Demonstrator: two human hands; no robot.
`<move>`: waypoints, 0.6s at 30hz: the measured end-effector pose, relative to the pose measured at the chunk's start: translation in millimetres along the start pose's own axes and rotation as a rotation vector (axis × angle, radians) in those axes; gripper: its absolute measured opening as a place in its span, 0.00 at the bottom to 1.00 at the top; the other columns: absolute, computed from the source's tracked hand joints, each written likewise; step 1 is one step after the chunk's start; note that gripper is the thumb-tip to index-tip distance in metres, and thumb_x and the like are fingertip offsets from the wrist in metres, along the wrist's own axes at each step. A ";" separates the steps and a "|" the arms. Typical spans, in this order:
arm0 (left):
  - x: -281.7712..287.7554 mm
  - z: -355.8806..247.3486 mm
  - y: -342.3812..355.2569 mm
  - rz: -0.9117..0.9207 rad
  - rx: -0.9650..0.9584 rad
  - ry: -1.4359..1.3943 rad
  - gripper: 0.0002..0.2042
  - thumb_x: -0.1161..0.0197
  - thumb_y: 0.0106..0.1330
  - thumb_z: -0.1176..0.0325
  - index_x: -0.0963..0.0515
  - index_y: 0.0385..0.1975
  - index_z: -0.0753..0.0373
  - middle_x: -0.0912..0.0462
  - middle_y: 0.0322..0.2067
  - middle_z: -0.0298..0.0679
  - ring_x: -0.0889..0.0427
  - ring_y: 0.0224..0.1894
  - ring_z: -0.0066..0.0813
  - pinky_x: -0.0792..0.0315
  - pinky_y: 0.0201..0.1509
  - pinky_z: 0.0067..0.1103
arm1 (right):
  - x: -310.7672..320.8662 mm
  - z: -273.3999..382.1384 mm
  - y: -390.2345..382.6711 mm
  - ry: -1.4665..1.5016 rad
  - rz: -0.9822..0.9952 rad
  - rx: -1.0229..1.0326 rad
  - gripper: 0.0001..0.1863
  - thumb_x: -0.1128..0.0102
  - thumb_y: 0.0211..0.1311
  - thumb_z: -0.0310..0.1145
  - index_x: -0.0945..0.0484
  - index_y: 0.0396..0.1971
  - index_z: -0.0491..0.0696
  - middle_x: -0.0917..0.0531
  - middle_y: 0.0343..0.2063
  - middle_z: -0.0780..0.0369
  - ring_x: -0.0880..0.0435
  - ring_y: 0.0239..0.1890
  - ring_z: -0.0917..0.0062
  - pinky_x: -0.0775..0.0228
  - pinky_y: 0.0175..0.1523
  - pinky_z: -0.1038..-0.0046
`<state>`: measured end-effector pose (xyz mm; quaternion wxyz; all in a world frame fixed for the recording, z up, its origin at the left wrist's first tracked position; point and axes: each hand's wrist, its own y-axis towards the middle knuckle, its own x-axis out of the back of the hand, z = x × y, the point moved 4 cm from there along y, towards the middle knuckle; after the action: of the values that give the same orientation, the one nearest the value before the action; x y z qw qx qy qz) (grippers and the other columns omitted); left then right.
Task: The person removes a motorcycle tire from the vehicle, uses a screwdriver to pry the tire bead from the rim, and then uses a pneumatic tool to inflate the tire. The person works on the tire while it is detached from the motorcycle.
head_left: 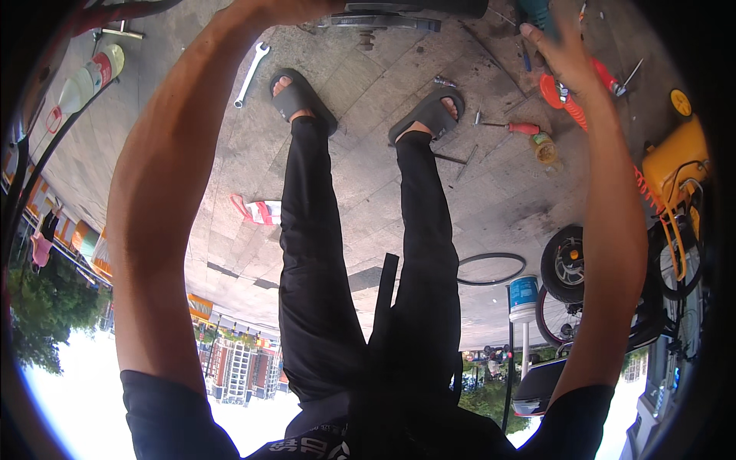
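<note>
At the top edge my left hand reaches to a black, rounded piece that looks like part of a wheel or tyre. Its fingers are cut off by the frame, so their grip is hidden. Beneath that piece sit a grey metal rim and a short threaded stub. My right hand is raised at the upper right, blurred, with thumb and fingers apart. Nothing shows in it. Close beside it is a teal object, too blurred to name.
On the paving lie a combination wrench, a red-handled screwdriver, a T-shaped tool, a small jar and a red coiled hose. A black tyre ring, yellow machine and parked scooter wheel stand right.
</note>
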<state>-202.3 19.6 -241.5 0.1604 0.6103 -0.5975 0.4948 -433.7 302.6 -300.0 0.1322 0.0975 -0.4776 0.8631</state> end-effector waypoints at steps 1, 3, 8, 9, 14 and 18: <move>2.5 1.7 2.6 -0.016 -0.012 0.001 0.25 0.28 0.41 0.65 0.23 0.42 0.63 0.17 0.38 0.52 0.18 0.46 0.55 0.24 0.49 0.39 | 7.1 -12.9 -6.7 -0.032 -0.011 -0.025 0.34 0.29 0.61 0.50 0.25 0.60 0.44 0.17 0.33 0.65 0.19 0.34 0.77 0.27 0.41 0.73; 8.6 3.9 9.2 -0.006 -0.034 0.004 0.25 0.28 0.41 0.64 0.22 0.43 0.65 0.16 0.39 0.53 0.17 0.46 0.54 0.24 0.49 0.38 | 14.3 -40.3 -19.9 -0.048 -0.030 -0.076 0.33 0.31 0.64 0.50 0.26 0.61 0.45 0.19 0.31 0.67 0.20 0.30 0.81 0.28 0.36 0.76; 21.1 2.0 24.8 0.039 -0.003 0.030 0.24 0.30 0.42 0.64 0.21 0.42 0.67 0.16 0.33 0.54 0.16 0.41 0.52 0.23 0.46 0.37 | 29.9 -109.4 -39.4 -0.199 -0.146 -0.050 0.24 0.34 0.67 0.45 0.22 0.56 0.45 0.20 0.31 0.68 0.23 0.30 0.84 0.31 0.36 0.78; 21.3 0.5 27.3 0.040 -0.002 0.027 0.24 0.30 0.42 0.64 0.21 0.41 0.67 0.16 0.32 0.54 0.16 0.40 0.52 0.23 0.46 0.37 | 30.1 -120.4 -40.2 -0.218 -0.165 0.023 0.23 0.34 0.68 0.43 0.22 0.56 0.45 0.20 0.31 0.69 0.24 0.30 0.84 0.32 0.36 0.78; 24.2 -6.7 38.0 0.008 -0.039 -0.017 0.22 0.30 0.44 0.65 0.20 0.39 0.70 0.15 0.31 0.54 0.14 0.37 0.47 0.22 0.45 0.34 | 31.4 -168.5 -39.7 -0.179 -0.236 0.109 0.21 0.35 0.69 0.39 0.23 0.56 0.43 0.21 0.29 0.69 0.25 0.28 0.86 0.33 0.34 0.78; 32.0 -2.2 43.4 0.026 0.000 0.036 0.23 0.30 0.45 0.65 0.19 0.41 0.71 0.14 0.32 0.54 0.13 0.37 0.43 0.21 0.46 0.32 | 38.4 -185.1 -30.5 -0.082 -0.256 -0.011 0.21 0.35 0.69 0.39 0.23 0.55 0.43 0.21 0.28 0.69 0.26 0.25 0.86 0.33 0.31 0.79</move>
<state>-248.2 -7.2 -232.3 0.1646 0.5935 -0.6022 0.5079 -468.0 480.7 -361.5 0.2221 0.1918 -0.4710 0.8319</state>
